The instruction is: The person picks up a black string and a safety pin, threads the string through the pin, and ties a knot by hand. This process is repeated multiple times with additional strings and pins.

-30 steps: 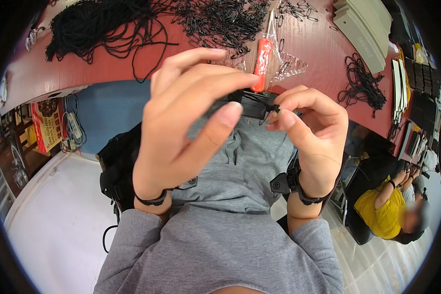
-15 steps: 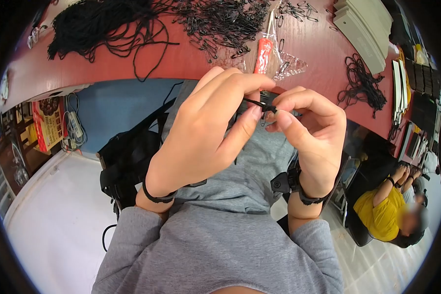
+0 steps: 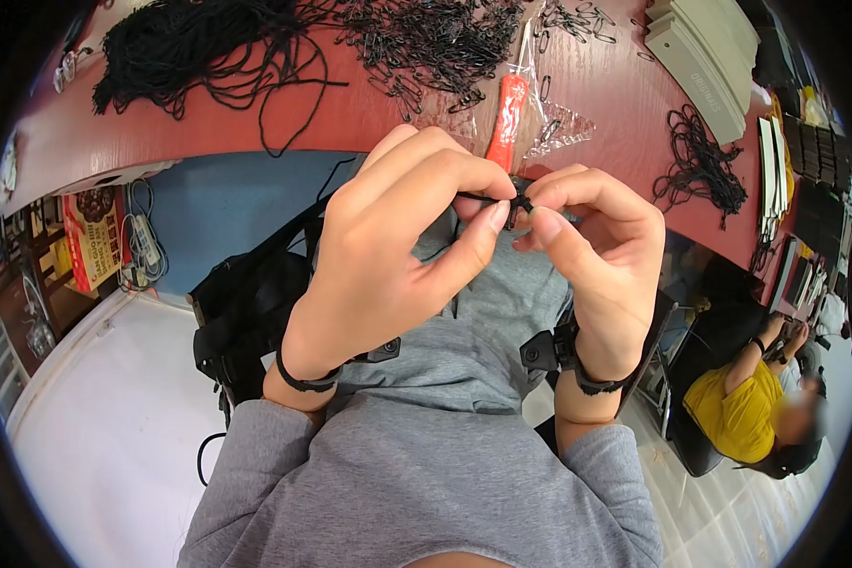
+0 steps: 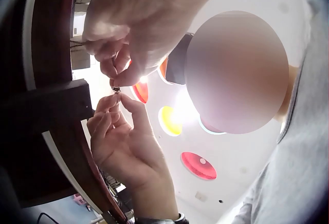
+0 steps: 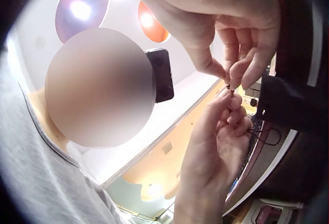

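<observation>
In the head view the left hand [image 3: 402, 251] pinches a black cord [image 3: 479, 197] between thumb and forefinger. Close beside it, the right hand [image 3: 608, 256] pinches the knotted part of the cord [image 3: 524, 203] with thumb and forefinger. A small dark pin [image 3: 511, 220] hangs under the knot, partly hidden by the fingers. Both wrist views show the fingertips of the two hands nearly meeting at this small dark piece; in the right wrist view a cord loop [image 5: 270, 143] hangs by the left hand.
Black cords [image 3: 189, 57] and a heap of black safety pins [image 3: 435, 47] lie on the red table [image 3: 227, 139]. A red-handled tool [image 3: 507, 123] lies near its edge. Farther right are another cord bundle [image 3: 701, 166], grey boards [image 3: 696, 71] and a person in yellow [image 3: 734, 412].
The left hand has come down and rightward from above the lap, and now pinches the cord close to the knot. The right hand has stayed nearly in place.
</observation>
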Motion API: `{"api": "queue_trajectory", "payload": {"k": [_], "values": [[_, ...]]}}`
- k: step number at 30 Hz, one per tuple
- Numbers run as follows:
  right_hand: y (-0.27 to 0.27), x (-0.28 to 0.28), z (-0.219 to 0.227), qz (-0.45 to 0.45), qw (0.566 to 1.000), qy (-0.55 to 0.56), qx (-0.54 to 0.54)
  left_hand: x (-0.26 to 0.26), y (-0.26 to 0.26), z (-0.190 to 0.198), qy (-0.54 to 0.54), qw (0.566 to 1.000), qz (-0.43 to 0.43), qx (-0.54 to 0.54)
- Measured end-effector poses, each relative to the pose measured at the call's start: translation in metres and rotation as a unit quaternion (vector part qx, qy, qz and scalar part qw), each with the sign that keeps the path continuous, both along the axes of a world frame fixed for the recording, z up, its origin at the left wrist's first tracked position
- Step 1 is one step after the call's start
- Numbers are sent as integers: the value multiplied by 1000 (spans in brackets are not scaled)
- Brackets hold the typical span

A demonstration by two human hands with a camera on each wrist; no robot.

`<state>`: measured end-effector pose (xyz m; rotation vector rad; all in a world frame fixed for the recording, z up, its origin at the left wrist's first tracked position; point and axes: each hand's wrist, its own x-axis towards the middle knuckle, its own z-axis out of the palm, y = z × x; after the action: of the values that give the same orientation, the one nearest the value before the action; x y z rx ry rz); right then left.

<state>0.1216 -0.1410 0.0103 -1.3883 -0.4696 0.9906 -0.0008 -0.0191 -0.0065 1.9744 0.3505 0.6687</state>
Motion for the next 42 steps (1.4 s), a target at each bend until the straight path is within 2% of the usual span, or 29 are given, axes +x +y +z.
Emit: {"api": "queue_trajectory", "payload": {"k": [6,11,18,21,27,30,42], "values": [[0,1,-1,7,1000,-7,-3,0,-1,2,11,999,10,-40],[0,2,-2,8,1000,-20,-4,0,0,0,-6,999,27,36],[0,2,-2,12,999,-42,-2,0,0,0,3,998,35,42],[0,2,-1,11,999,-43,-6,-1,2,0,10,998,12,59],[0,1,-1,6,998,-60,-10,-1,2,0,14,999,1,49],[0,2,-2,5,998,-69,-13,-2,-1,1,29,998,33,-54],[1,1,-4,5,997,-70,-12,1,-2,3,18,999,34,-35]]}}
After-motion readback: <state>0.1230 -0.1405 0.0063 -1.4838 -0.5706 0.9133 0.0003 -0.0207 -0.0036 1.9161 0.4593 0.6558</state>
